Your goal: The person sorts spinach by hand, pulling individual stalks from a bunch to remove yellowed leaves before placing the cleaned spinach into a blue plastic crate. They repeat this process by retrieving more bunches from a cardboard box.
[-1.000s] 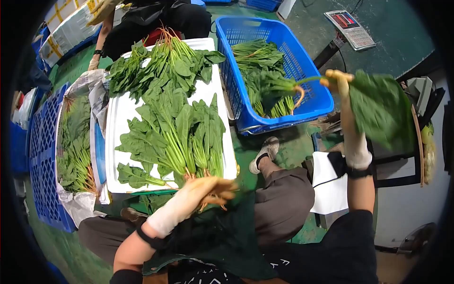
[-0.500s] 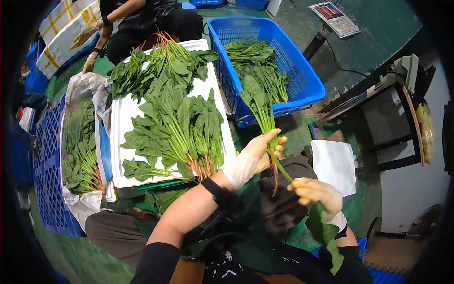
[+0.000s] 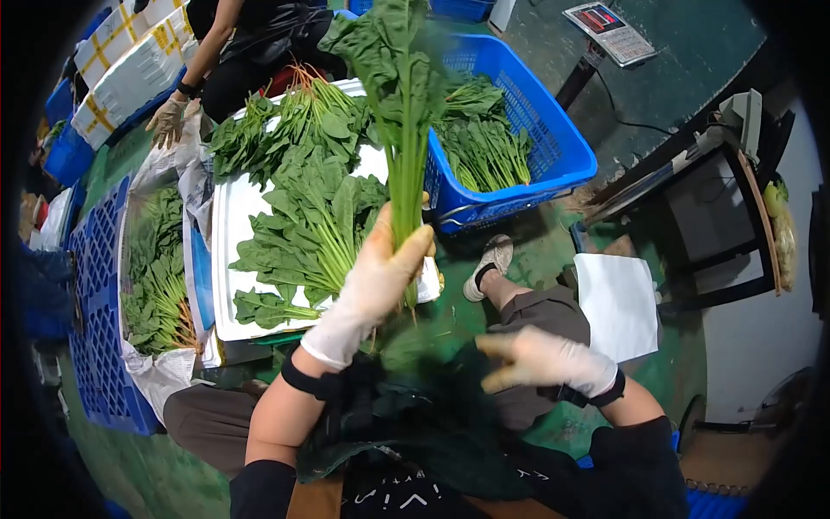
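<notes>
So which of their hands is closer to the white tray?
Left. The left hand, gripping a spinach bunch, is up at the near right corner of the tray; the right hand is lower, over the lap, well off to its right.

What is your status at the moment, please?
Left hand shut on spinach bunch, held upright by the stems. Right hand open, empty, over the lap. White tray of spinach just ahead.

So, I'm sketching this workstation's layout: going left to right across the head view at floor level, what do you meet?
Blue slatted crate → paper-lined spinach pile → white tray → blue basket → white sheet → dark metal stand. The spinach bunch raised in the left hand overlaps tray and basket, so it's left out.
</notes>
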Tool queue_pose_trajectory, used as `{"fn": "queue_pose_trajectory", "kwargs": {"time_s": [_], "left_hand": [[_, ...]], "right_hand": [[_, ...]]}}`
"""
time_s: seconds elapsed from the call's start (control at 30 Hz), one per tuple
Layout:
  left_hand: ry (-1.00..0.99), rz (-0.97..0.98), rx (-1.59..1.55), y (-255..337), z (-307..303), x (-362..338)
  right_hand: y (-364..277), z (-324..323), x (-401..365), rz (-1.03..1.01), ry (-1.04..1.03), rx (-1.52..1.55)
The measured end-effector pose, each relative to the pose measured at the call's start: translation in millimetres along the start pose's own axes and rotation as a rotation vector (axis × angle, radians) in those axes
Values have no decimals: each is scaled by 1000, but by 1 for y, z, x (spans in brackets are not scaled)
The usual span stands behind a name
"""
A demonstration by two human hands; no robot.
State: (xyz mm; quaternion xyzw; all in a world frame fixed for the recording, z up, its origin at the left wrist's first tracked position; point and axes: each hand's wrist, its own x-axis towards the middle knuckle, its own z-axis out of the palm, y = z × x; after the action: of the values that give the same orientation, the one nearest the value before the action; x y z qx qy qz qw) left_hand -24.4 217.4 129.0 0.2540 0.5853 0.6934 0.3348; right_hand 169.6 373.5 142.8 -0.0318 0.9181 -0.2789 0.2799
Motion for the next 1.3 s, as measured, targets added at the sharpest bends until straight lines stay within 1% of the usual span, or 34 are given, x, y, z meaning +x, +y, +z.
{"fn": "queue_pose_trajectory", "kwargs": {"time_s": [0.03, 0.07, 0.1, 0.17, 0.23, 0.27, 0.3, 0.37, 0.4, 0.43, 0.47, 0.5, 0.53, 0.57, 0.6, 0.63, 0.67, 0.7, 0.77, 0.8, 0.83, 0.9, 0.93, 0.97, 1.03, 1.07, 1.13, 1.17, 1.23, 1.27, 1.3], "left_hand": [[65, 55, 153, 1, 6, -3], [103, 126, 341, -4, 11, -4], [80, 112, 354, -3, 23, -5], [-27, 280, 32, -15, 54, -1], [22, 415, 388, -23, 67, -3], [-1, 319, 423, -21, 64, -5], [9, 320, 420, -20, 58, -5], [-6, 416, 628, -27, 35, -9], [4, 360, 612, -33, 25, -13], [-18, 313, 597, -44, 14, -18], [-42, 269, 583, -54, 3, -22], [-93, 142, 522, -57, -8, -27], [-144, 16, 457, -56, -18, -30], [-186, -58, 488, -52, -27, -31], [-204, -137, 428, -52, -36, -33], [-213, -145, 412, -55, -44, -34], [-241, -250, 337, -60, -51, -38], [-268, -357, 264, -62, -58, -38], [-250, -641, 41, -53, -66, -29], [-227, -711, -103, -50, -68, -24], [-240, -750, -265, -59, -76, -24], [-268, -830, -401, -60, -87, -18], [-273, -824, -469, -65, -91, -20], [-280, -882, -526, -68, -94, -18], [-265, -1025, -405, -59, -95, -7], [-297, -833, -577, -80, -96, -18], [-290, -858, -567, -77, -96, -14], [-288, -867, -548, -75, -95, -12], [-300, -856, -522, -76, -96, -11], [-316, -847, -501, -75, -95, -12], [-318, -849, -499, -73, -96, -12]], "right_hand": [[-5, -18, 10, 119, 154, 256], [-5, -28, 17, 99, 356, 698], [4, -32, 28, -115, 501, 993], [-2, -52, 54, -313, 702, 991], [-6, -72, 68, -51, 922, 919], [7, -79, 79, -164, 1118, 864], [20, -99, 83, -129, 1171, 825], [68, -149, 100, -93, 1258, 799], [104, -176, 112, -57, 1281, 655], [130, -200, 123, 39, 1279, 523], [160, -221, 137, 144, 1281, 297], [177, -236, 150, 239, 1283, 92], [188, -245, 164, 332, 1215, -16], [199, -248, 177, 424, 1141, -123], [214, -241, 194, 541, 851, -213], [212, -234, 210, 643, 556, -297], [211, -228, 214, 753, 104, -176], [234, -232, 227, 759, 98, -178], [292, -236, 257, 902, -147, -32], [293, -239, 268, 913, -71, -251], [322, -235, 283, 910, -85, -251], [393, -219, 308, 586, -36, -625], [403, -212, 315, 580, -53, -619], [413, -208, 322, 567, -41, -622], [411, -201, 327, 540, -59, -626], [406, -199, 330, 550, -34, -660], [411, -190, 335, 540, 48, -734], [417, -187, 337, 538, 45, -731], [422, -187, 341, 551, -28, -884], [424, -189, 337, 553, 62, -873], [418, -194, 330, 554, 64, -870]]}}
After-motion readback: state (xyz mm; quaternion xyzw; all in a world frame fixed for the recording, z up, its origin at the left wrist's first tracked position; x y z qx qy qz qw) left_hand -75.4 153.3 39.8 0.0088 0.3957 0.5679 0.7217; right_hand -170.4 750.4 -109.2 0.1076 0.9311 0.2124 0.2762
